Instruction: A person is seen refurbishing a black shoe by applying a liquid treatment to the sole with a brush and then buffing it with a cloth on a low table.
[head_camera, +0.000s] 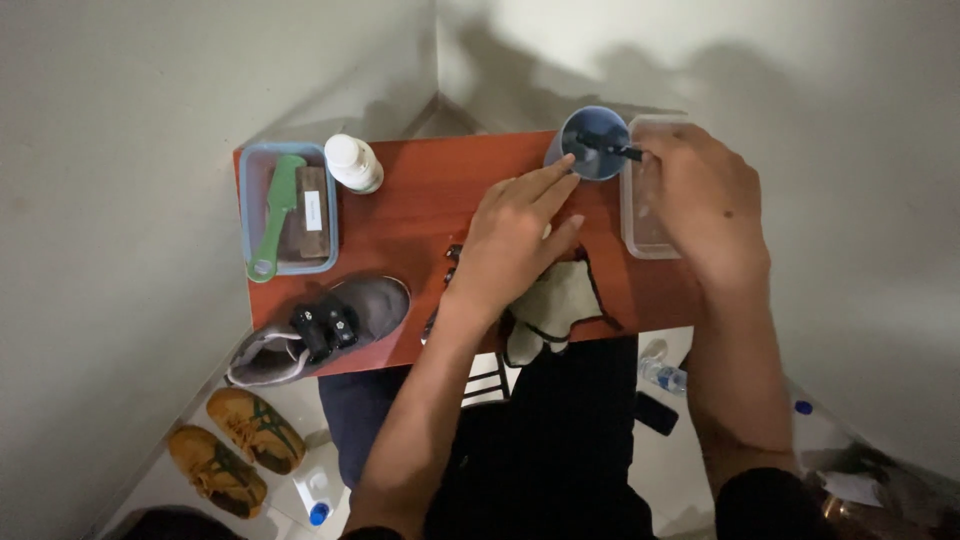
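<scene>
— What is lying on the left of the red table (400, 190)?

— A clear box (287, 208) is holding a green brush, and a white bottle (353, 163) is standing beside it. Nearer, a grey shoe (320, 335) is lying with its laces bunched on top — it is looking not yet wet or scrubbed, I think.

— And the hands?

— The left hand (510, 240) is resting flat, fingers spread, one fingertip touching the rim of the blue cup (593, 143) at the far edge. A pale cloth (550, 305) is lying just under it. The right hand (700, 200) is pinching a small dark brush (610, 148) inside the cup.

— So how far?

— Seemingly the beginning: things are being laid out, the brush is being dipped, the cleaning itself is remaining.
</scene>
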